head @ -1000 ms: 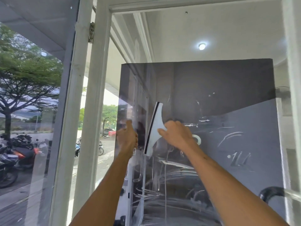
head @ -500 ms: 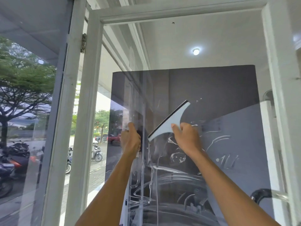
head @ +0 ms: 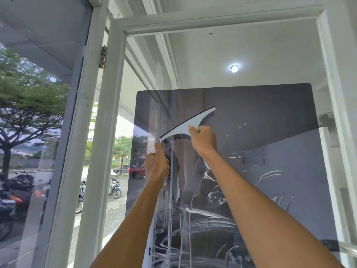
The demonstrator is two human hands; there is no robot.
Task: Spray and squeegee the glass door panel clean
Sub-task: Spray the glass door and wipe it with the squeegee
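Two hands worked high on the glass door panel (head: 251,117), which stood just right of the white door frame (head: 108,132). Left of that frame, parked motorcycles (head: 17,192) and a tree showed through a fixed window. The left hand (head: 156,166) was curled round a vertical edge of the panel with the thumb up, probably to keep the door from swinging under pressure. Something dark under its fingers could not be identified. Just to its right, the right hand (head: 203,141) was wrapped tightly round the handle of a white squeegee (head: 188,125), with the thumb pressed to the neck for control. The blade appeared to lie against the glass, its long axis slanting from lower left to upper right. Its black rubber edge faced up and left, and the handle pointed down and right. Soapy streaks (head: 270,174) lower on the glass suggested much was left to wipe.
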